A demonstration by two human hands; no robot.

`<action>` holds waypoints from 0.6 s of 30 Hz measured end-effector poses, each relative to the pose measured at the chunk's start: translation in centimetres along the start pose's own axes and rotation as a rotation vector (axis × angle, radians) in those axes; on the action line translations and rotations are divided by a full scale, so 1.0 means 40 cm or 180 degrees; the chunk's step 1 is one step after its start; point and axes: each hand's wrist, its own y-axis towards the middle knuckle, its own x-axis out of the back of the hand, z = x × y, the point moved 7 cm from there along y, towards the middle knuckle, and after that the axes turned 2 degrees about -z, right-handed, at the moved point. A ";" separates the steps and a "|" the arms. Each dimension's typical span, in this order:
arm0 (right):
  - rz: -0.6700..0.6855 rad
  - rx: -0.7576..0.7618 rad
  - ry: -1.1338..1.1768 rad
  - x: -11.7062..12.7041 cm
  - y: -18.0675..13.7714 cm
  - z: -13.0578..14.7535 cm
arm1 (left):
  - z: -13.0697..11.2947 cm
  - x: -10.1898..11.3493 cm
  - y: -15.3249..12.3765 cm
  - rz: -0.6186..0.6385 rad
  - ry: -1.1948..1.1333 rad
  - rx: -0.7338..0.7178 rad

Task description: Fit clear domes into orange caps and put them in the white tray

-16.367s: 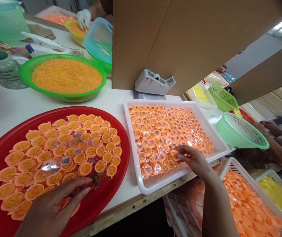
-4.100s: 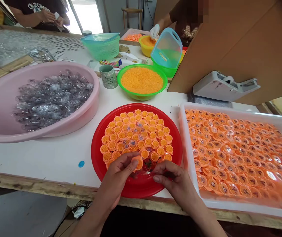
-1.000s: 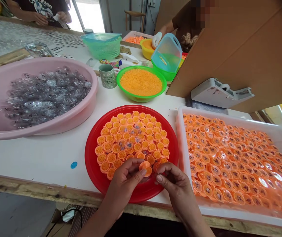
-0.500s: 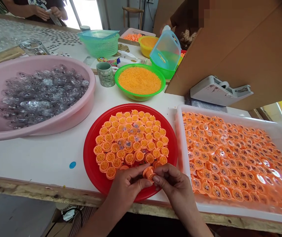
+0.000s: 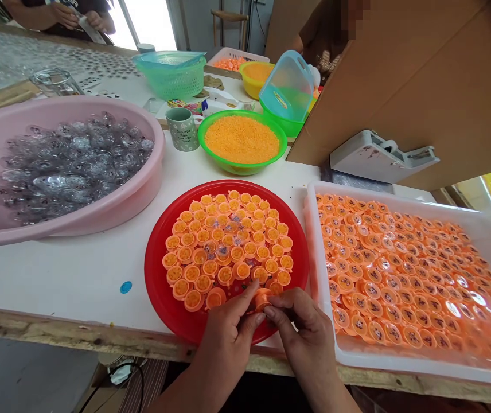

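A small orange plastic toy cup is pinched between the fingertips of both hands, over the near rim of a round red tray. My left hand grips it from the left, thumb and forefinger closed around it. From the right, my right hand presses thumb and forefinger against its lower edge. Many similar orange cups with yellow-orange beads inside stand on the tray. Among them lie a few clear pieces with dark prints. My fingers hide part of the held cup.
At right, a white bin holds orange cups with printed tops. A pink basin of clear domes stands left. Behind are a green bowl of orange beads, a mug, a tape dispenser and cardboard. Other people work beyond.
The held cup has been tipped more upright and shifted slightly, both hands still on it. In the background, a person's blue translucent jug has tilted over the green bowl.
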 end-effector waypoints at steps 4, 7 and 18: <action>-0.0006 0.0081 -0.0104 -0.001 0.002 0.007 | -0.006 -0.003 0.001 0.0014 0.0064 -0.0086; 0.0037 -0.0052 -0.0058 -0.001 0.001 0.000 | -0.015 -0.001 0.002 0.0007 0.0072 -0.0160; 0.0089 0.0519 -0.0383 -0.002 0.000 0.055 | -0.020 0.006 0.010 0.0269 -0.0420 0.0309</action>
